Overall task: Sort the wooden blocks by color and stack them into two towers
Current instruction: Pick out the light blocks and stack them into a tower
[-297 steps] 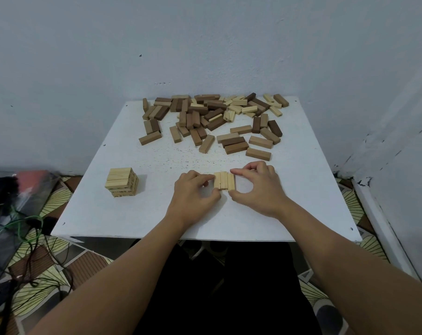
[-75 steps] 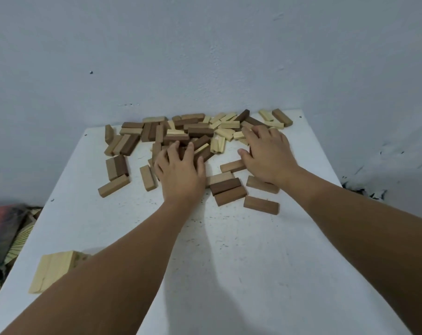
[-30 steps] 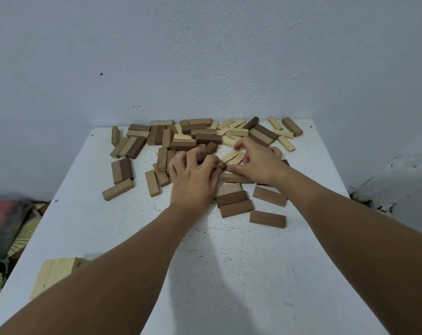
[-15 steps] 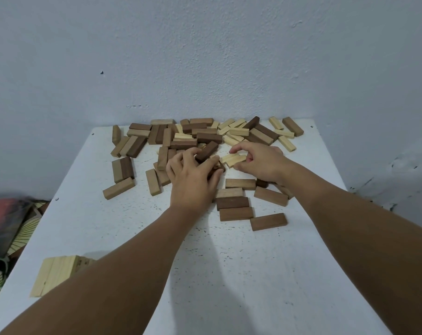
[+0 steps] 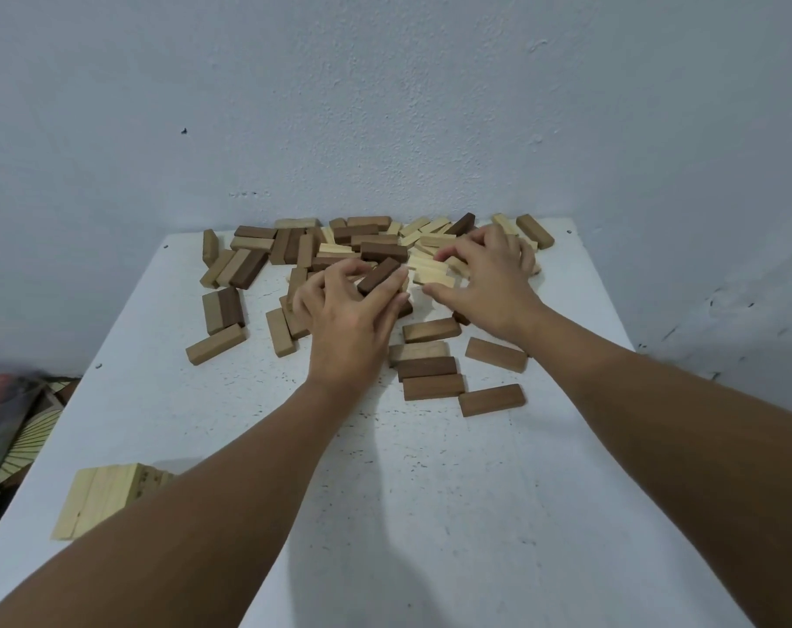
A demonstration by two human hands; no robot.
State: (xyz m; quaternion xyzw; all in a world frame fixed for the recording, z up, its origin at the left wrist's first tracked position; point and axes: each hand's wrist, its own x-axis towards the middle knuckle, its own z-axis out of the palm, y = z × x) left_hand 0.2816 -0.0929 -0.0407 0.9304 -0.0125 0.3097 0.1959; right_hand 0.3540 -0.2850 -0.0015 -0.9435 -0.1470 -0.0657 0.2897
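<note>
Head view. Table point(image 5: 430, 514) white, set against a wall point(image 5: 385, 106). Loose pile point(image 5: 339, 247) of mixed blocks along the far edge: pale, mid-brown and dark lie jumbled, some overlapping. Started pale tower point(image 5: 99, 500) stands near the front left corner, well apart from the pile, partly hidden by the left forearm.

Left hand point(image 5: 344, 319) is in the pile's middle, fingers curled; a dark block point(image 5: 378, 275) lies tilted between thumb and fingertips, apparently pinched. Right hand point(image 5: 489, 283) sits just beside it, fingers spread and bent over a cluster of pale blocks point(image 5: 432, 269). Cannot tell whether it grips one or only rests on them.

Judgement: step in hand is picking out pale blocks for the tower, with the dark one being cleared aside.

To do it well:
- lift the dark block clear, do not drag it; neighbours lean on it.
- gather pale blocks side by side, long edges flush, before carrying.
- square the set between both palms so the layer seats flat.
- keep forearms high on the way to the tower; a brush from the left arm could topple it.
</note>
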